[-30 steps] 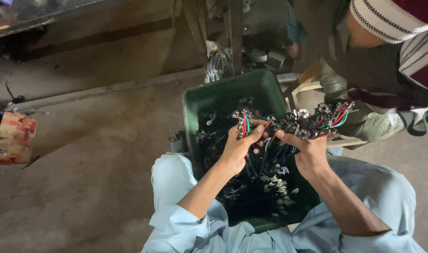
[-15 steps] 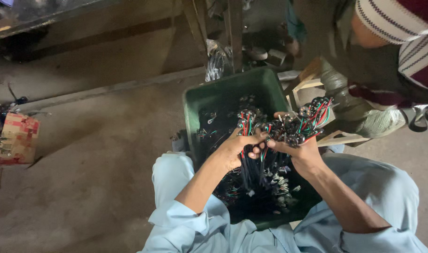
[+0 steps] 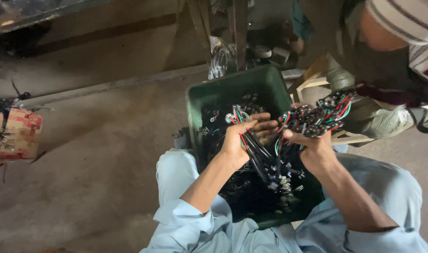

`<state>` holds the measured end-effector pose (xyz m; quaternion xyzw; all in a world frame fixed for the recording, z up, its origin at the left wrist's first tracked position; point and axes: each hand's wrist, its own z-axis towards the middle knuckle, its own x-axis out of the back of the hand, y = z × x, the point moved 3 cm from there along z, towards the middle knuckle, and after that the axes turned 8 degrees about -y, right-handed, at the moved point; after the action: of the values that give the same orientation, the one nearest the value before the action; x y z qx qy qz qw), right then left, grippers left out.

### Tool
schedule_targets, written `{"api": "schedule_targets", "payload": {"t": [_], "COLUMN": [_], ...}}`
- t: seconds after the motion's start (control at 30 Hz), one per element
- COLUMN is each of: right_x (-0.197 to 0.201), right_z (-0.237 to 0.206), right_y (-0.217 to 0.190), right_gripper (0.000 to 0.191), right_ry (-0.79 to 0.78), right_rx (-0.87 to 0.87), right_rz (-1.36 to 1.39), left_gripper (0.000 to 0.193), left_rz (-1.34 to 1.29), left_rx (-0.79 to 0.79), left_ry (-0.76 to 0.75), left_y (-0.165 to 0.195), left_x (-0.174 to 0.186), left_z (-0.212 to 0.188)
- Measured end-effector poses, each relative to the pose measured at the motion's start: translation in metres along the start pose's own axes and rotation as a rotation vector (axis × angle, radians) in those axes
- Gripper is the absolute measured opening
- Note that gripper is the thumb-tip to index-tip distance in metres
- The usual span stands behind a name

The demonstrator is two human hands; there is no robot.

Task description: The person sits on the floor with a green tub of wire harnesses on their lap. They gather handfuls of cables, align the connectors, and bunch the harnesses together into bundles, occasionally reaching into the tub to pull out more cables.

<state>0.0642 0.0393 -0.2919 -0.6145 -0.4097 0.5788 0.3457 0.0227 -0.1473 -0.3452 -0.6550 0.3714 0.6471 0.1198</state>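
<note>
Because the bundle of small black wired parts (image 3: 270, 154) is long and loose, we hold it in both hands above the green plastic bin (image 3: 232, 89), so whatever slips falls back among the rest. Our left hand (image 3: 239, 136) is clenched round the black leads near their upper end, where red and green wires fan out past the fingers. Our right hand (image 3: 312, 145) has its grip closed on the other end, a cluster of round parts with coloured wires (image 3: 319, 115), lifted over the bin's right rim (probably to keep the strands apart). Under both, more such parts fill the bin, which sits between our knees on the concrete floor (image 3: 96, 154). Another person's sleeve (image 3: 410, 28) leans in at the upper right, and a worn cardboard box (image 3: 17, 133) lies at the far left.
</note>
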Motion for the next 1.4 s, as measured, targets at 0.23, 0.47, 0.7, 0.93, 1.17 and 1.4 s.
{"api": "schedule_targets", "payload": {"t": [0.23,0.47,0.7,0.93,1.17,1.4], "right_x": [0.013,0.024,0.021,0.016,0.013,0.006], "right_z": [0.001,0.0,-0.001,-0.001,-0.003,0.0], "right_y": [-0.01,-0.012,-0.012,-0.01,0.003,0.015], "right_gripper": [0.075,0.071,0.069,0.069,0.07,0.069], "right_ry": [-0.021,-0.002,-0.001,0.006,0.01,0.026], "right_rx": [0.081,0.094,0.069,0.061,0.017,0.013], "right_rz": [0.016,0.092,0.057,0.016,-0.034,-0.149], "left_gripper": [0.054,0.062,0.053,0.044,0.026,0.021], "left_rz": [-0.092,0.126,0.234,0.206,0.524,0.601], "left_rx": [-0.196,-0.045,-0.108,-0.1,-0.193,-0.274], "left_ry": [-0.403,-0.19,-0.169,-0.067,0.051,0.07], "left_y": [0.018,0.031,0.028,0.02,0.009,-0.003], "left_x": [-0.012,-0.044,-0.032,-0.024,-0.02,-0.012], "left_z": [-0.008,-0.017,-0.015,-0.011,-0.005,0.0]}}
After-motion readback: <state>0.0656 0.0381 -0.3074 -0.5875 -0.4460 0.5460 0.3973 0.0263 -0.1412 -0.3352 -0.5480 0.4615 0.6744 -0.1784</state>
